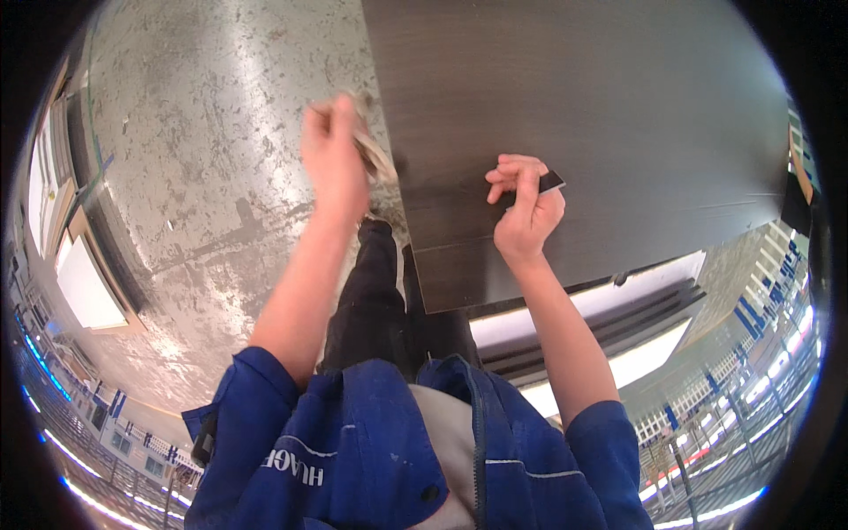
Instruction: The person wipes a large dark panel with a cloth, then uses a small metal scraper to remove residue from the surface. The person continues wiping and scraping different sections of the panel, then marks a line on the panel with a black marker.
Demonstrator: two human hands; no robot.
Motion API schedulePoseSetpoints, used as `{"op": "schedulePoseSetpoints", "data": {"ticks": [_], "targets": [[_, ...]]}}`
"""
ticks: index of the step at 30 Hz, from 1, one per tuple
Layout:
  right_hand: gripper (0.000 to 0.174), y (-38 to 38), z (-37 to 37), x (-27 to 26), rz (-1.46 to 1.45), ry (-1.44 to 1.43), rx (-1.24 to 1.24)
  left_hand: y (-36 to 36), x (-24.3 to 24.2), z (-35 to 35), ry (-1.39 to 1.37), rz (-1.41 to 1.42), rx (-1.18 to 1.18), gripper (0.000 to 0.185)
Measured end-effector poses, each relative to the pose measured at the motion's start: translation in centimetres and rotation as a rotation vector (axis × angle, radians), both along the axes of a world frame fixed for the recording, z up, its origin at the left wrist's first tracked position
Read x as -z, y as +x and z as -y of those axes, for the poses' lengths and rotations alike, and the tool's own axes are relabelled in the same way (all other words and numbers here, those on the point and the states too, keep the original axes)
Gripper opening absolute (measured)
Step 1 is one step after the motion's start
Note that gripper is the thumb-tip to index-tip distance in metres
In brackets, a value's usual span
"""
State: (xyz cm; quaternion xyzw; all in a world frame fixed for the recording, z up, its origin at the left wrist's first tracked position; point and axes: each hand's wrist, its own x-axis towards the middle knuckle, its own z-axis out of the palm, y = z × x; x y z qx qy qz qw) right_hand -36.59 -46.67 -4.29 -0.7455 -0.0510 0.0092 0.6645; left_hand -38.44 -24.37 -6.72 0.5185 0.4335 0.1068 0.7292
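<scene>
A large dark wood-grain panel (583, 99) lies before me, its near left corner close to my legs. Over the panel, my right hand (528, 199) is closed around a small flat dark piece (551, 181) with a pale edge; the fingers are curled and the piece sticks out beside them. My left hand (336, 149) is off the panel's left edge, above the floor, and blurred. Beside its fingers is a pale, cloth-like thing (376, 159), also blurred; whether the hand grips it is unclear.
Long light and dark boards (636, 311) are stacked under the panel's near edge. More framed white boards (89, 281) lie on the worn concrete floor (199, 146) at the left. My dark-trousered legs (371, 298) are close to the panel's corner.
</scene>
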Motion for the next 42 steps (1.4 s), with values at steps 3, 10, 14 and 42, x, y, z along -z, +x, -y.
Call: {"op": "schedulePoseSetpoints", "data": {"ticks": [3, 10, 14, 42], "targets": [[0.031, 0.1, 0.0, 0.2, 0.024, 0.014, -0.003, 1.8, -1.0, -1.6, 0.229, 0.101, 0.240, 0.019], [0.031, -0.1, -0.2, -0.1, 0.032, -0.045, -0.022, -4.1, -4.0, 3.5, 0.063, -0.060, 0.291, 0.020], [0.032, -0.1, 0.0, 0.0, 0.034, -0.075, -0.047, -1.9, -2.8, 1.8, 0.085, -0.084, 0.264, 0.023], [0.032, -0.3, -0.4, -0.1, 0.001, -0.104, -0.069, -4.7, -3.8, 4.5, 0.186, -0.104, 0.267, 0.030]]}}
